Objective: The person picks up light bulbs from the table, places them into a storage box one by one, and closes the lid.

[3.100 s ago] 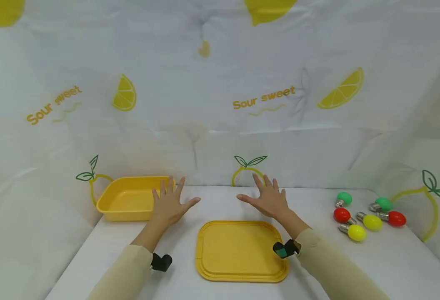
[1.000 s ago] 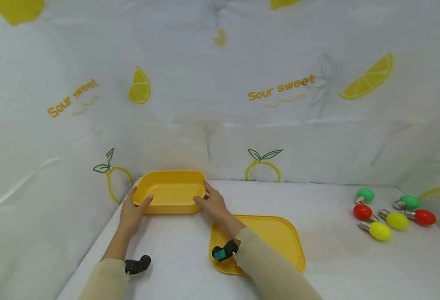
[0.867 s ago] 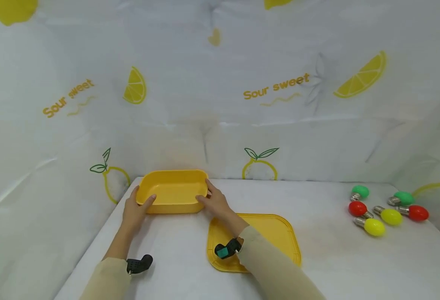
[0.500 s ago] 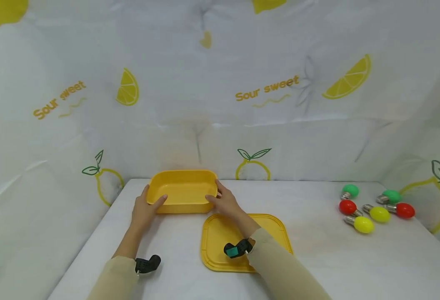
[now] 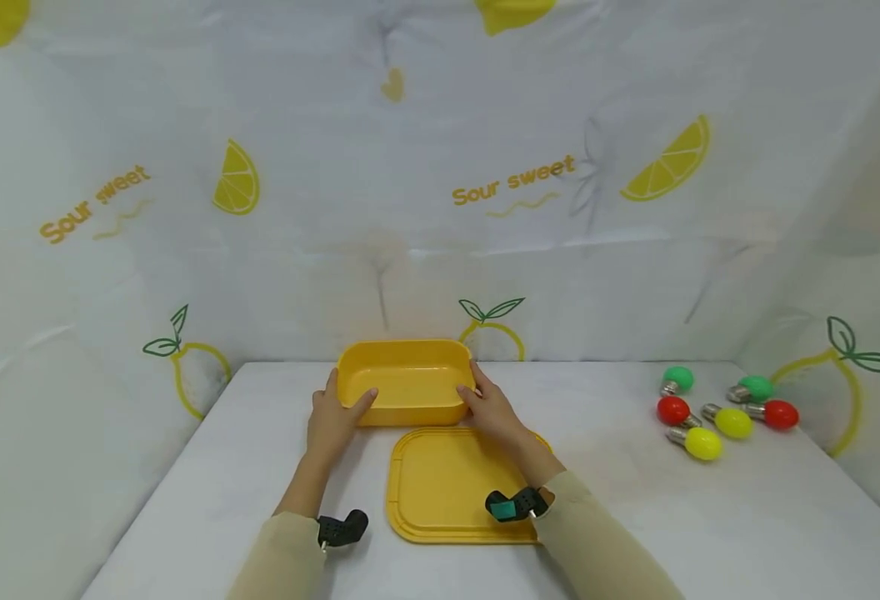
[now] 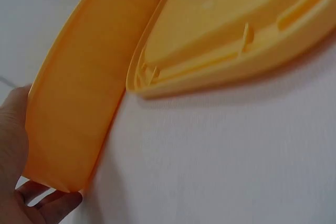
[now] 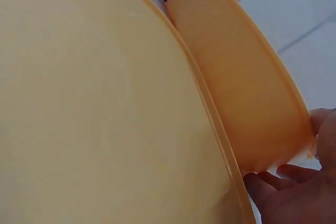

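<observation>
A yellow rectangular plastic box (image 5: 410,417) with rounded corners stands open-topped at the back middle of the table, nothing inside it. My left hand (image 5: 331,425) grips its left end, thumb over the near rim. On the opposite end, my right hand (image 5: 494,415) holds it the same way. Just in front lies a flat yellow lid (image 5: 447,487) with a raised rim, partly hidden under my right forearm. In the left wrist view, the box wall (image 6: 79,93) meets the lid's edge (image 6: 194,80), and fingertips (image 6: 68,205) curl beneath the box.
Several bulbs lie at the right of the white table: green (image 5: 678,379), red (image 5: 672,410) and yellow (image 5: 702,444) ones among them, with metal screw bases. A white lemon-print sheet (image 5: 410,292) hangs behind the table and along both sides.
Both hands, earlier spread and empty, have taken hold of the box's ends. They have moved it right from the back left corner to behind the lid. The bulbs lie as before.
</observation>
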The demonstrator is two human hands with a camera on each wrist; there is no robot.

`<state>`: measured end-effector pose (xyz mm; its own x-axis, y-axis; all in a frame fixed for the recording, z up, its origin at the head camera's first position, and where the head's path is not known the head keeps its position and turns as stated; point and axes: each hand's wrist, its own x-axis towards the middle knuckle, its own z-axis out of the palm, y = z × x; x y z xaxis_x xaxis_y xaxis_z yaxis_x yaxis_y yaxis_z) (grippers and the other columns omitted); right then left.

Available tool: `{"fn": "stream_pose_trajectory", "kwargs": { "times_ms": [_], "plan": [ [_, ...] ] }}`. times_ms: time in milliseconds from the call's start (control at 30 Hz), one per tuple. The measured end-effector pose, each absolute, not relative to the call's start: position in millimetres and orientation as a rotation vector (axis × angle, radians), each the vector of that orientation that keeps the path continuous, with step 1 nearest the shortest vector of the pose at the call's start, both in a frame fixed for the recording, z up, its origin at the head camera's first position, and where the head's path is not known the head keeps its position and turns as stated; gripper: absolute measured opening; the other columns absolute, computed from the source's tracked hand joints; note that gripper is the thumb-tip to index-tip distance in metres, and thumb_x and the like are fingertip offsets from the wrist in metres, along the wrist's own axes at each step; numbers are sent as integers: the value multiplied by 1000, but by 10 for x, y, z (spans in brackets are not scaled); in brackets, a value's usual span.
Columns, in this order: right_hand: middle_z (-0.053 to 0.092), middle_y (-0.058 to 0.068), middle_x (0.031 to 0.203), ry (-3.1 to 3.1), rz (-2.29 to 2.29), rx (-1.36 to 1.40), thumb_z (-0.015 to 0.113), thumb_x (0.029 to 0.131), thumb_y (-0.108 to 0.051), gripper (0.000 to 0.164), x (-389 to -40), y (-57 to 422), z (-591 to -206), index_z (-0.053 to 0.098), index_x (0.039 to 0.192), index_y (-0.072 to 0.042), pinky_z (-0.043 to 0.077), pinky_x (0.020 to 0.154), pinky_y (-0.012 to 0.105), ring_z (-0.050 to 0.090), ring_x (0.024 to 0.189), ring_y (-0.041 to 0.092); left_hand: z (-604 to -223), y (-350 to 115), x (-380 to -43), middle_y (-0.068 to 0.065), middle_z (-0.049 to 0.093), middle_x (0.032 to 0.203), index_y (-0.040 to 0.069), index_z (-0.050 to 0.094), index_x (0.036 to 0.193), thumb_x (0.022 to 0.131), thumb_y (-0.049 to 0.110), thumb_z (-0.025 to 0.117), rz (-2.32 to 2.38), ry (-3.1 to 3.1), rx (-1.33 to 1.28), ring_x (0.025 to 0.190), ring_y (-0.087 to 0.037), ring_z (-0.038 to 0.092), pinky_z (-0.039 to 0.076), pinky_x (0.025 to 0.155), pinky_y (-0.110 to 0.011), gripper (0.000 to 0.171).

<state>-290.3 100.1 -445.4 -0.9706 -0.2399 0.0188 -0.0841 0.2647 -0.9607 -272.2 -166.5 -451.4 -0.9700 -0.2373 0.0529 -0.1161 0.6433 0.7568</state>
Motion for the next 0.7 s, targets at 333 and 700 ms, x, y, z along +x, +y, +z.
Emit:
{"fn": "stream_pose_trajectory", "kwargs": {
  "times_ms": [333,700],
  "plan": [
    [4,20,170,2368,-1796,-293,35,112,-24,63,-2935,1549,-4476,0,164,-17,58,93,46,51,136,42,-4485,-1134,-2805,-30,45,130,9,17,163,91,57,67,-1229,-2707,221,84,-30,53,47,70,-39,100],
    [8,6,173,2461,-1815,-197,33,112,-36,61,-2937,2048,-4619,5,165,-24,17,126,49,12,159,30,-4571,-737,-2865,-26,50,133,11,25,160,90,59,67,-1265,-2674,109,93,-33,60,53,84,-50,95]
  ]
}}
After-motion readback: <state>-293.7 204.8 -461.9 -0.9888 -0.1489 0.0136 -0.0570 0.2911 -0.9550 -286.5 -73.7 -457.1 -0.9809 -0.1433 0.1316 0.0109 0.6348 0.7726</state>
